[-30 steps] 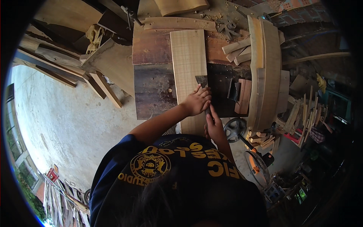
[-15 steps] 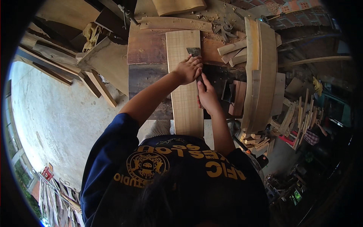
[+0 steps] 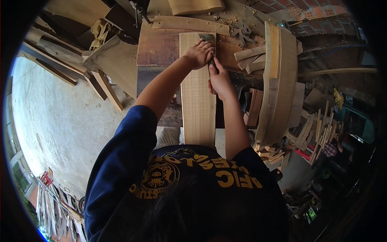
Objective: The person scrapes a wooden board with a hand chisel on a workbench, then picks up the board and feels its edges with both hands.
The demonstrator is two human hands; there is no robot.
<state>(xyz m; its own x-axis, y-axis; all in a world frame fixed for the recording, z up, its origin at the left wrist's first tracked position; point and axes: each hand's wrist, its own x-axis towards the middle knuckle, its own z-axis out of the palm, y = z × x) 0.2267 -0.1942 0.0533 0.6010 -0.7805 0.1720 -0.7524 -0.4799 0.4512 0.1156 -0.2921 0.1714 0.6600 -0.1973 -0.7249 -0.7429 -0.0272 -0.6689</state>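
A long pale wooden board [image 3: 198,117] lies lengthwise in front of me, its near end close to my body. On its far end rests the dark blade of a wide flat-bladed hand tool [image 3: 207,37]; whether it is a scraper or a chisel I cannot tell. My left hand [image 3: 199,55] is closed over the tool just behind the blade, fingers pressing down. Nearer to me, my right hand [image 3: 220,82] wraps round the handle, mostly hiding it.
Under the board is a dark, worn workbench [image 3: 157,50]. Curved planks [image 3: 278,84] stand along its right side, with short wood strips [image 3: 250,56] beside them. Shavings and a metal star-shaped part [image 3: 243,33] lie at the back. A clamp [image 3: 139,12] sits at the far left.
Both hands have pushed the tool away from me along the board, so its blade is now near the far end. The grip looks the same.
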